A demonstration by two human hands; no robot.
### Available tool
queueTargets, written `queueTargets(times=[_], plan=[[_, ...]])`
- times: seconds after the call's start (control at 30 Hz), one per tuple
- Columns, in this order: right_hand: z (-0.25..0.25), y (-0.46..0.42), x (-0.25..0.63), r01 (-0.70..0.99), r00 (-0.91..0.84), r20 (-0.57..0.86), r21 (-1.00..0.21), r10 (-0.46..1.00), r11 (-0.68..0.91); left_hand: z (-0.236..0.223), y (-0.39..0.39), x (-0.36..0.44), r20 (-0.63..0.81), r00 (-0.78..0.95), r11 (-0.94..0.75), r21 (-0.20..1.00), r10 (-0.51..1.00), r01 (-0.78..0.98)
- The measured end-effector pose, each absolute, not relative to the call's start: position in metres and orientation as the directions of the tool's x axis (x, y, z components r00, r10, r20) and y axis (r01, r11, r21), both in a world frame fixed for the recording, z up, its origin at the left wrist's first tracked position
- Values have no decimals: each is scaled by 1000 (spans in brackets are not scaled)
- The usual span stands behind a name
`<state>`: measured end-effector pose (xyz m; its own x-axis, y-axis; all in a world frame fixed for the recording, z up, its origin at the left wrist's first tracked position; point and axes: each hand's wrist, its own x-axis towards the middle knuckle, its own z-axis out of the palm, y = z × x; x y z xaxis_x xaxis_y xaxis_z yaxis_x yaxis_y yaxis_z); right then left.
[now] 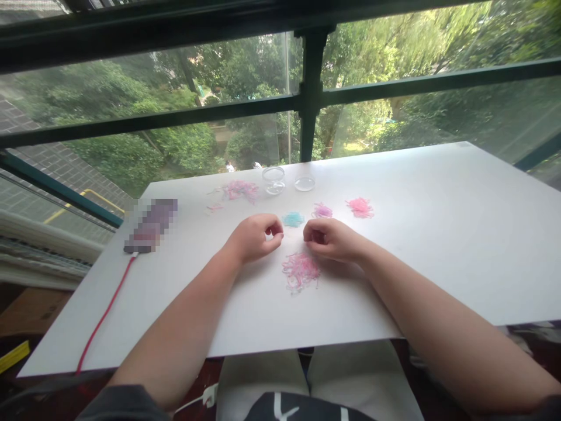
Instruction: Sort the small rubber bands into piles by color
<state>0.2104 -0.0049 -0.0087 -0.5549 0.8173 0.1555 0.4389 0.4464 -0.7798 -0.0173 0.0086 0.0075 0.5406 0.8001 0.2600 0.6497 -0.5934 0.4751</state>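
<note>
Strands, thin and loosely tangled, form a pink pile with paler pieces [301, 272] on the white table [447, 234], on the wearer's side of the hands, while compact blue [293, 219], purple [323, 211] and coral-pink heaps [360, 207] lie beyond. Left hand [256, 238] and right hand [335, 240] are curled, thumbs near forefingers, apart from each other; whether either grips a strand cannot be determined.
</note>
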Motion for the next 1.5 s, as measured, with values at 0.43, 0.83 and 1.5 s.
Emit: queueTargets(times=[0.43, 0.83, 1.5], plan=[[-9, -4, 210, 484, -531, 122, -769, 839, 418, 7, 16, -27, 229, 494, -542, 445, 839, 713], [-5, -5, 209, 529, -541, 110, -727, 834, 439, 7, 16, -27, 229, 477, -527, 440, 849, 727], [-9, -4, 210, 556, -552, 104, -694, 827, 458, 8, 41, -73, 184, 362, -406, 387, 914, 828]])
